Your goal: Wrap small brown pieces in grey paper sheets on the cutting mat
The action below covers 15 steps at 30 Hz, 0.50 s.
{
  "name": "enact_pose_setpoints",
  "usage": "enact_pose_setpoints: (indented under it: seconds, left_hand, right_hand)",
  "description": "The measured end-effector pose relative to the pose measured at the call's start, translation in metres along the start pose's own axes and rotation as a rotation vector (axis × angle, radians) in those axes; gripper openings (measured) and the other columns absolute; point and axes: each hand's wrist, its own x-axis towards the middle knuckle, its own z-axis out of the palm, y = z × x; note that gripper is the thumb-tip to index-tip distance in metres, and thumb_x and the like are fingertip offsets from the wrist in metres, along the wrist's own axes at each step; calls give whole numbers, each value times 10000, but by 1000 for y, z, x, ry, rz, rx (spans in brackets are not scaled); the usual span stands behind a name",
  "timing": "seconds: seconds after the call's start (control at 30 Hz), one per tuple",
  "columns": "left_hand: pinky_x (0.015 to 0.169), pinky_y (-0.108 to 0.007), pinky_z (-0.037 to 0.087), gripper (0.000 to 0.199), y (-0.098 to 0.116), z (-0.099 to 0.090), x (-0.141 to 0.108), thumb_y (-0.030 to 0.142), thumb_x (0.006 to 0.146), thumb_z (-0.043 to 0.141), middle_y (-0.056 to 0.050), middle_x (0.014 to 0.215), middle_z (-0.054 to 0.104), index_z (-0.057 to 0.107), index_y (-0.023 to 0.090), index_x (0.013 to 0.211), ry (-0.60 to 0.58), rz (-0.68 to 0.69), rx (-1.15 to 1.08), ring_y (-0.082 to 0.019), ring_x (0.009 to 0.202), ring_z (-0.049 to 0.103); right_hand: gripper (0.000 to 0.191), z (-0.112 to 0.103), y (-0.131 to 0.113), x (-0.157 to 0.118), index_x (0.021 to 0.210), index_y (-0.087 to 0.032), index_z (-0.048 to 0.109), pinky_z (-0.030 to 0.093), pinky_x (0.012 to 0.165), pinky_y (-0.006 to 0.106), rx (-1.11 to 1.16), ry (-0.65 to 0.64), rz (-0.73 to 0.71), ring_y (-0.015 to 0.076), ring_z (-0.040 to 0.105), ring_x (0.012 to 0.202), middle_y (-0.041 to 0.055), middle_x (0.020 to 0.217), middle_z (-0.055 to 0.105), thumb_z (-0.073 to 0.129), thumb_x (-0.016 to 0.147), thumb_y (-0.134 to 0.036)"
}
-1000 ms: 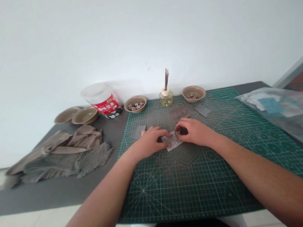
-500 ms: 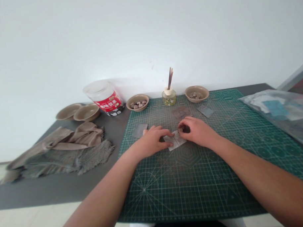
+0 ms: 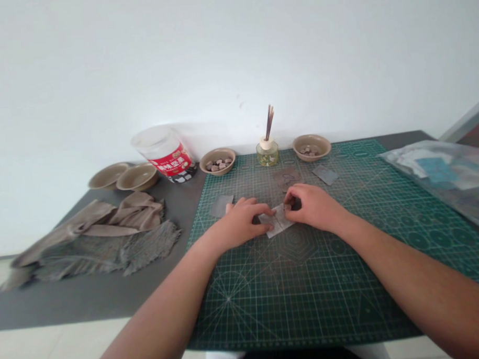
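Note:
A small pale rectangular sheet [image 3: 279,221] with a line or fold across its middle lies on the green cutting mat [image 3: 306,303]. On its left end rest the curved thumb and index finger of my left hand [image 3: 246,221], holding it against the mat. My right hand [image 3: 309,207] is closed in a pinch at the sheet's upper right edge; what sits between those fingertips is too small and blurred to name. Just beyond my right hand is a brownish flat piece [image 3: 287,178] with a dark curved mark. A grey translucent rectangle [image 3: 221,205] lies beyond my left hand.
Another grey rectangle [image 3: 326,174] lies at the back. Bowls of small stones [image 3: 217,170] [image 3: 311,155] flank a reed diffuser [image 3: 267,153]. Leftward are two nested-looking bowls [image 3: 137,179], a red-labelled plastic tub [image 3: 170,161] and crumpled cloth [image 3: 108,241]. A clear bag [image 3: 439,172] lies right.
My right hand has shifted very slightly to the right along the sheet's edge, still pinching. My left hand and the sheet stay in place.

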Motion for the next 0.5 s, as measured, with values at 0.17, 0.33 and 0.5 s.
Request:
enact_pose_setpoints:
  seconds: [0.17, 0.33, 0.5]
  left_hand:
    - [966, -525, 360, 333, -1, 0, -1, 467, 895, 628, -48, 1047, 559, 661, 369, 1211, 12, -12, 26, -302, 1103, 510]
    - [982, -519, 354, 348, 0, -1, -2, 472, 894, 627, -51, 1050, 548, 659, 367, 1223, 5, -26, 26, -301, 1101, 501]
    - [1004, -537, 341, 342, 1, -1, -2, 458, 898, 623, -49, 1052, 549, 660, 364, 1225, -4, -34, 12, -300, 1106, 503]
  right_hand:
    - [121, -3, -3, -5, 870, -218, 677, 434, 690, 287, 47, -97, -36, 164, 625, 742, 1, 841, 694, 705, 755, -242]
    - [131, -8, -9, -9, 812, -210, 654, 418, 658, 281, 44, -174, -79, 165, 607, 726, -2, 809, 681, 726, 703, -192]
    - [113, -6, -10, -8, 868, -209, 666, 420, 676, 283, 49, -158, -85, 172, 613, 758, 10, 835, 684, 705, 763, -218]
